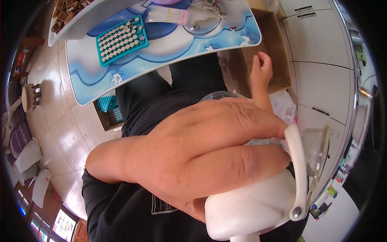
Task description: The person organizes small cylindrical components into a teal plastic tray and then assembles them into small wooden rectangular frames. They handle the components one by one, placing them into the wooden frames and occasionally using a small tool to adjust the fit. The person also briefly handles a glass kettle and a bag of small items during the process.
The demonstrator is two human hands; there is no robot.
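Observation:
My left hand (193, 149) fills the foreground, reaching across from the left. Its fingers lie over a white plastic device (246, 205) with a curved side arm, a round metal screw and a clear plate. The fingertips meet that curved arm, and part of the thumb disappears behind the white body. Farther off, my right hand (263, 68) is raised just beyond the table's right front edge, its fingers loosely curled and apart; I see nothing in it. On the blue-and-white patterned table (161, 68) stands a teal tray (105, 62) with rows of round whitish pieces.
Clear thin strips (163, 16) lie bundled at the table's back, beside small metal chain-like parts (205, 16). A cardboard box (278, 52) stands to the right, before white cabinets (322, 80). Below left, another box (105, 121) holds teal trays. A small stool (30, 97) is on the floor.

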